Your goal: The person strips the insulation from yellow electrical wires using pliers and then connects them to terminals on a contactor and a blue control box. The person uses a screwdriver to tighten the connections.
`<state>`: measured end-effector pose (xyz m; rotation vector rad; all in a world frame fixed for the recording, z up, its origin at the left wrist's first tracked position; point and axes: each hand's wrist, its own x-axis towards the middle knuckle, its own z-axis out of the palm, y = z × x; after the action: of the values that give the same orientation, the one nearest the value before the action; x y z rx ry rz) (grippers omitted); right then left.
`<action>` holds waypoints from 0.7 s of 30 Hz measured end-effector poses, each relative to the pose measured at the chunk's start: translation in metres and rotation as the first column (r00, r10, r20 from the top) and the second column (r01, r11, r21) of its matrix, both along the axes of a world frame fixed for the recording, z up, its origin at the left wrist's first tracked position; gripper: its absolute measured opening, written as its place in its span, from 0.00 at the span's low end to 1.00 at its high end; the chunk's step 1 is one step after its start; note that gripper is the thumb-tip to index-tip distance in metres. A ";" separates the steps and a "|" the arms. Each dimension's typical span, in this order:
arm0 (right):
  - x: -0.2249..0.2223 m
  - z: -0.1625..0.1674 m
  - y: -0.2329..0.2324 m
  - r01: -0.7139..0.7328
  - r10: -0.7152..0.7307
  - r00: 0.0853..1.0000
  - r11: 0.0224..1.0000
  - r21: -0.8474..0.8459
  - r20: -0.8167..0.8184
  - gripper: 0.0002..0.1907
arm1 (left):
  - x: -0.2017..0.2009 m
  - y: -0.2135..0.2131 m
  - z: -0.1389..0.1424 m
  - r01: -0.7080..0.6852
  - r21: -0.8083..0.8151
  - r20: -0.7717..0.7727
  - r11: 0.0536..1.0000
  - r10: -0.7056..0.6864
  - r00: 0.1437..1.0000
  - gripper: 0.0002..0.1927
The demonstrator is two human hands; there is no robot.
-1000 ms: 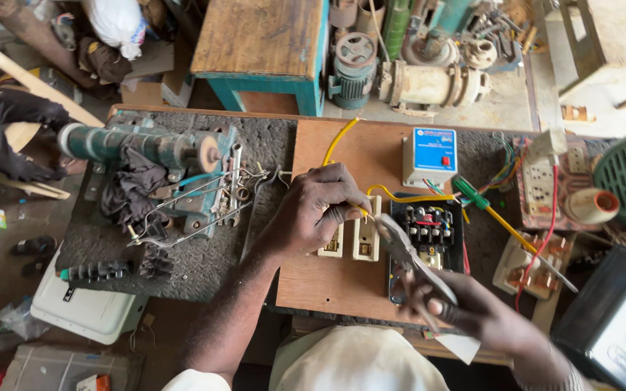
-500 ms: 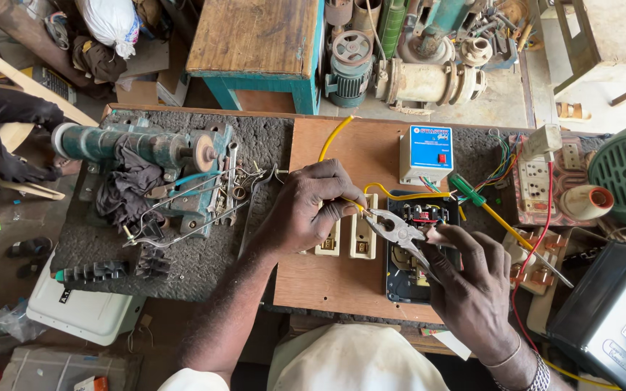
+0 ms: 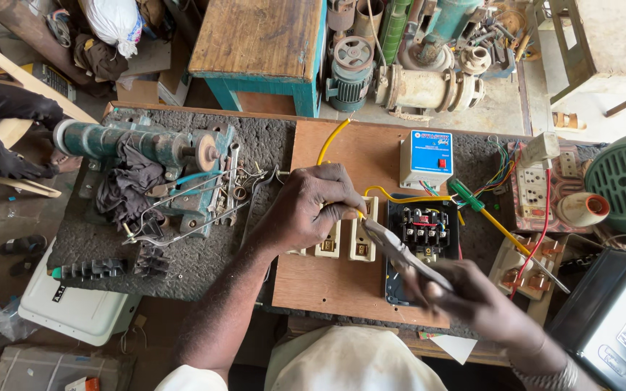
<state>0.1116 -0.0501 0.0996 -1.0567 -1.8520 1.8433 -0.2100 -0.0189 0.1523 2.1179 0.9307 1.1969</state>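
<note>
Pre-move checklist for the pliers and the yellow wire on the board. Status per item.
1. Right hand grips pliers: ok.
2. Plier tips at yellow wire by left hand's fingers: ok.
3. Left hand steadies wire over cream switches: ok.
4. Tips actually clamped on wire: cannot tell.
5. Open black contactor box unobstructed: ok.
6. Green screwdriver near wiring, off the wooden board: ok.

Wooden board (image 3: 327, 279) on dark workbench (image 3: 204, 261)
</note>
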 end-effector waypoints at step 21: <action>-0.029 0.013 -0.024 -0.108 -0.552 0.820 0.103 0.989 0.148 0.27 | -0.005 0.001 -0.006 0.020 -0.069 0.047 0.997 -0.017 0.999 0.09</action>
<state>0.0822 -0.0739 0.1124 -1.1220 -2.2785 -0.2425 -0.2153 -0.0176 0.1462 2.0313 0.9170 1.1822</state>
